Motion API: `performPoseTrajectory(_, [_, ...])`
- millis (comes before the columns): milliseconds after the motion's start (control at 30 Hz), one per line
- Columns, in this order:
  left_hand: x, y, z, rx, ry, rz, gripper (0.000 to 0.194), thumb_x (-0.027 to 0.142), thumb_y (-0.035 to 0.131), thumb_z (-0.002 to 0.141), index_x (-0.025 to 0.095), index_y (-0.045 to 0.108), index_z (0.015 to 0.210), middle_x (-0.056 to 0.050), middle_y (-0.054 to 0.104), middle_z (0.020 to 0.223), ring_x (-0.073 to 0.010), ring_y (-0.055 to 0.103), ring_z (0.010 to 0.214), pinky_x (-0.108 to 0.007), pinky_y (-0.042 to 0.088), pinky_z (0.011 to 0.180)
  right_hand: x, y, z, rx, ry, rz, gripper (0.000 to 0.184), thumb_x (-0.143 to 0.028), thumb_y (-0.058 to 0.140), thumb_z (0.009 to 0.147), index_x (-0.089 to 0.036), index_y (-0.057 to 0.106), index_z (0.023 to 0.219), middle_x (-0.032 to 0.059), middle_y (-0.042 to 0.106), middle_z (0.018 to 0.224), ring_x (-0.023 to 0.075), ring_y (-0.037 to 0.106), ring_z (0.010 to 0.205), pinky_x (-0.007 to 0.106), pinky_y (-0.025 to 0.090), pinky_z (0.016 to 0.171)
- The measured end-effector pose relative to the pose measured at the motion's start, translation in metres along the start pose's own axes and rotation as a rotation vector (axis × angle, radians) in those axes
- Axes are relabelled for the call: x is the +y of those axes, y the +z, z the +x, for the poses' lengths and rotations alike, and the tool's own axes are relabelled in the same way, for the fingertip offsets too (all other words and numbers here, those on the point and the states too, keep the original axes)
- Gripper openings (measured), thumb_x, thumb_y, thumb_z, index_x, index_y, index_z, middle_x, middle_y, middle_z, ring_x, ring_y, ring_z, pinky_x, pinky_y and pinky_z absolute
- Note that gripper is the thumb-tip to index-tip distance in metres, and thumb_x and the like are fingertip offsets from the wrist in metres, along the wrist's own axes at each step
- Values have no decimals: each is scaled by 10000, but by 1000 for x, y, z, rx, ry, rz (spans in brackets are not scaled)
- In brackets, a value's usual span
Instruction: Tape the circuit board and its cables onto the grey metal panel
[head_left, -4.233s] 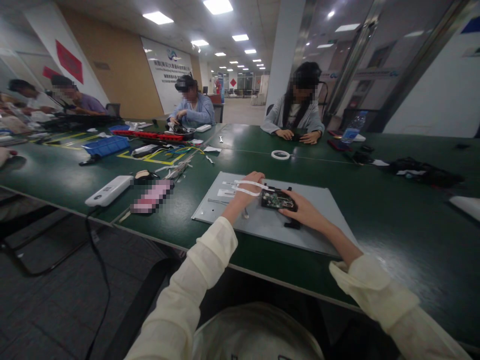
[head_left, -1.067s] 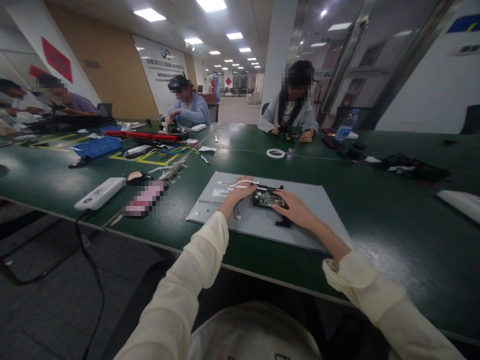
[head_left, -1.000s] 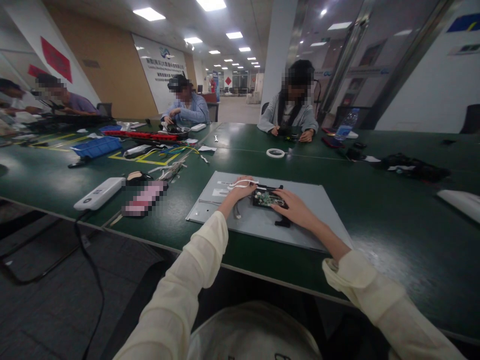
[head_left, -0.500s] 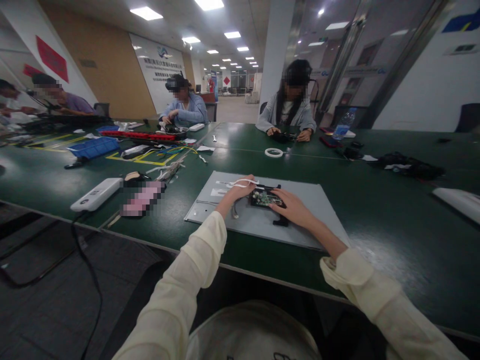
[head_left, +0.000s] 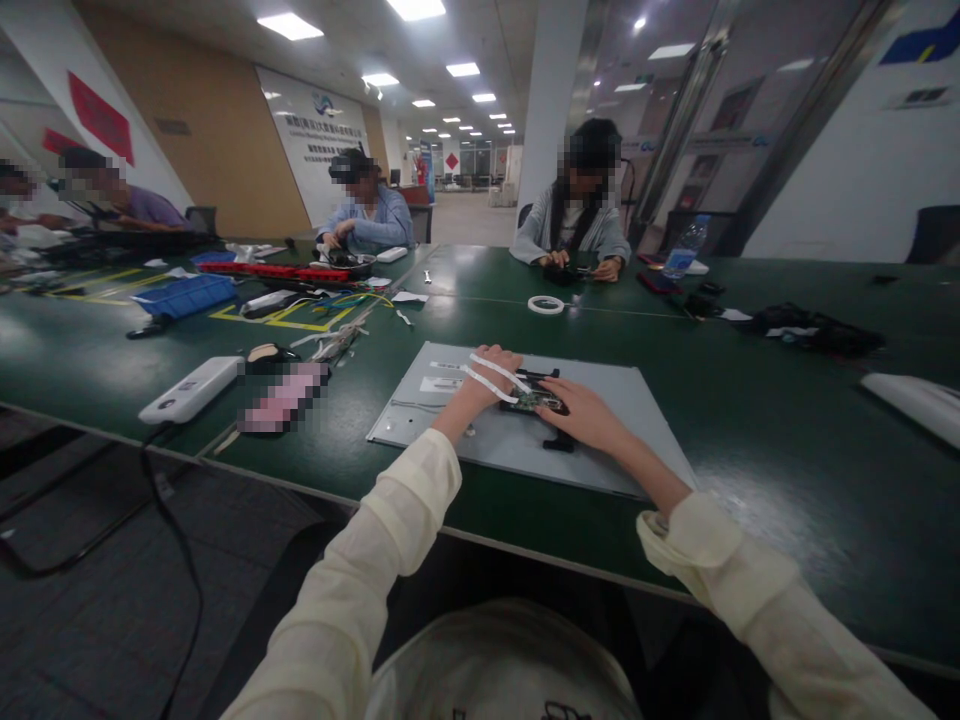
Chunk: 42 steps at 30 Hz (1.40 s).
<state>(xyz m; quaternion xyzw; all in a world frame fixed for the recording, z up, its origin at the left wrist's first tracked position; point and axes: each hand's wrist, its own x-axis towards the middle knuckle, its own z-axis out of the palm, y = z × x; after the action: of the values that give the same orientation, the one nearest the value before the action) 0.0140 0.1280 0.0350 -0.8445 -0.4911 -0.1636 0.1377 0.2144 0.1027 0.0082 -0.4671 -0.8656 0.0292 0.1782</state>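
Observation:
A flat grey panel (head_left: 615, 430) lies on the green table in front of me, carrying a green circuit board (head_left: 528, 398) in a black housing. My right hand (head_left: 581, 410) rests on the housing's right side, thumb near and fingers beyond, gripping it. Over the board's left end is my left hand (head_left: 487, 380), its fingers bent down and largely hidden behind its own back. Two strips of white ribbon cable (head_left: 491, 384) run across the back of that hand towards the board. A black bracket (head_left: 559, 442) sticks out below the right hand.
Left of the panel are a pink blurred item (head_left: 283, 398), a white power bank (head_left: 191, 390) with a black cable, and loose wires. Farther back lie a roll of white tape (head_left: 546, 305) and a blue tray (head_left: 186, 298). Other people sit working across the table.
My left hand has turned and shifted slightly right over the board. The white ribbon cable now lies across its back, covering part of the board. My right hand stays about where it was.

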Motion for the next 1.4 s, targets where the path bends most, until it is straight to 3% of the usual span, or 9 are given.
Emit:
performPoseTrajectory(267, [8, -13, 1, 115, 58, -42, 120, 173, 452, 817, 174, 569, 787, -68, 610, 805, -221, 518, 852, -358, 364, 780, -1, -2, 1, -5, 7, -21, 553, -517, 455, 833, -180, 518, 1266, 87, 496, 1291, 264, 469, 1155, 399, 343, 1003])
performPoseTrajectory(433, [4, -23, 12, 464, -138, -454, 85, 218, 469, 825, 181, 538, 791, -28, 592, 789, -161, 531, 800, -287, 396, 767, 3, 1, 0, 7, 5, -7, 557, -529, 450, 835, -192, 505, 1275, 70, 479, 1312, 258, 457, 1169, 400, 336, 1007])
performPoseTrajectory(500, [-4, -20, 14, 517, -221, -689, 107, 265, 485, 826, 182, 533, 778, -2, 579, 747, -131, 533, 734, -245, 408, 704, 3, 2, -1, 5, 11, -6, 568, -542, 434, 839, -197, 491, 1286, 68, 466, 1325, 256, 440, 1186, 407, 321, 1016])
performPoseTrajectory(633, [-18, -7, 11, 394, -319, -979, 152, 317, 584, 752, 173, 549, 714, 36, 543, 637, -97, 492, 600, -213, 379, 577, 4, 5, -2, 3, 22, 8, 581, -561, 410, 846, -203, 470, 1299, 69, 451, 1337, 248, 411, 1212, 419, 302, 1026])
performPoseTrajectory(767, [-20, -2, 9, 335, -403, -1168, 150, 302, 601, 730, 162, 550, 709, 35, 553, 625, -89, 523, 614, -208, 403, 618, 4, 5, -4, 26, 25, 16, 575, -569, 405, 846, -219, 471, 1296, 75, 420, 1358, 263, 348, 1258, 449, 279, 1036])
performPoseTrajectory(967, [-12, -5, 8, 183, -420, -1430, 158, 297, 602, 738, 156, 539, 771, 30, 563, 672, -79, 565, 672, -212, 445, 701, -5, -7, 2, 279, 48, 278, 480, -497, 429, 854, -177, 551, 1190, 109, 491, 1279, 241, 419, 1202, 419, 316, 1027])
performPoseTrajectory(1067, [-8, -5, 6, 132, -388, -1492, 183, 302, 623, 725, 149, 538, 780, 28, 562, 682, -78, 571, 684, -213, 446, 704, -11, -18, 13, 364, 230, 637, 426, -480, 464, 839, -170, 584, 1105, 102, 593, 1137, 215, 547, 1051, 372, 436, 909])
performPoseTrajectory(1233, [-3, -6, 6, 97, -316, -1496, 183, 282, 637, 713, 134, 551, 776, 16, 585, 683, -75, 563, 653, -215, 439, 682, -21, -34, 35, 166, 442, 1244, 332, -435, 566, 795, -154, 609, 966, 105, 639, 1050, 178, 625, 916, 216, 491, 654])
performPoseTrajectory(1400, [-4, -4, 6, 49, -301, -1446, 187, 277, 646, 696, 129, 556, 768, 18, 589, 639, -76, 555, 605, -206, 437, 624, -26, -30, 45, 198, 543, 1184, 259, -347, 688, 685, -142, 635, 836, 73, 675, 801, 167, 646, 802, 136, 394, 458])
